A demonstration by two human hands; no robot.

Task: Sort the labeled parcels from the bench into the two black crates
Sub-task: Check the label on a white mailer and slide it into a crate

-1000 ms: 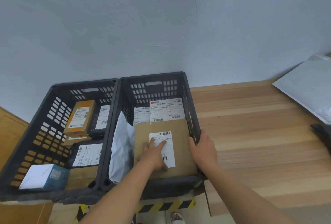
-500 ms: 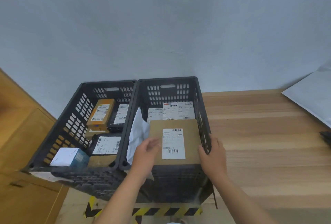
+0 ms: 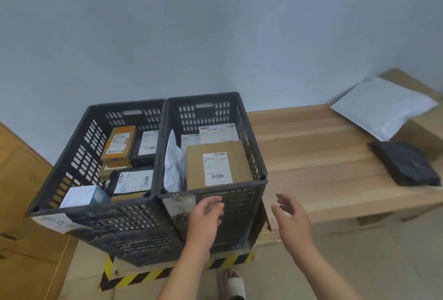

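Two black crates stand side by side against the wall. The right crate (image 3: 261,181) holds a flat brown cardboard parcel (image 3: 239,163) with a white label, a white bag (image 3: 173,163) and several labeled parcels behind. The left crate (image 3: 93,107) holds an orange box (image 3: 118,143), black labeled parcels and a white-blue box (image 3: 81,196). My left hand (image 3: 206,215) hovers empty in front of the right crate, fingers relaxed. My right hand (image 3: 291,215) hangs empty beside that crate's front right corner. On the wooden bench (image 3: 311,155) lie a white mailer (image 3: 383,107) and a black bag parcel (image 3: 405,163).
A brown cardboard box (image 3: 422,131) sits under the white mailer at the bench's far right. Yellow-black hazard tape (image 3: 134,278) marks the floor below the crates. A wooden cabinet (image 3: 21,191) stands at the left. My slippered foot (image 3: 235,285) shows at the bottom.
Both hands let go of the brown parcel, which now lies in the right crate, and drew back toward me in front of the crate. The view pulled back and up.
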